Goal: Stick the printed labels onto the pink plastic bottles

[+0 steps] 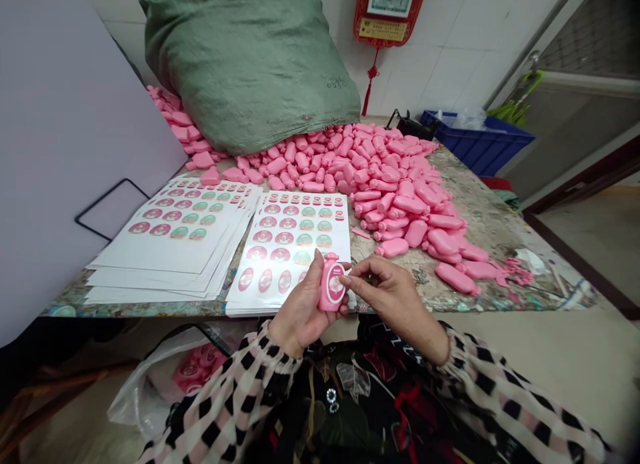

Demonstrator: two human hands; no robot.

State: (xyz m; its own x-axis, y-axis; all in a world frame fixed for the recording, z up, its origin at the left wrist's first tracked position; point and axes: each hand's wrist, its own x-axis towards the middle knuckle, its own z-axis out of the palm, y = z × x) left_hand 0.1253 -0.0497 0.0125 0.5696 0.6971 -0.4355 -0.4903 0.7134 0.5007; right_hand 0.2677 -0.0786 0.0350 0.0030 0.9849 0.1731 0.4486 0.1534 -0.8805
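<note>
My left hand (pixel 303 311) is wrapped round a small pink plastic bottle (pixel 327 301), held upright over the table's front edge. On the bottle's front sits an oval pink-and-white sticker (pixel 336 281). The thumb and forefinger of my right hand (pixel 387 294) are pinched together at the sticker's right edge; their tips cover part of it. Just behind my left hand lies a sheet of stickers (pixel 287 237), with rows of pink and green rounded labels and a row of ovals nearest me.
More sticker sheets (pixel 165 251) are stacked at the left. A large heap of unlabelled pink bottles (pixel 400 191) spreads across the table beneath a green sack (pixel 250 64). A blue crate (pixel 483 144) stands back right. Below the table, a clear bag (pixel 145 391) holds labelled pink bottles.
</note>
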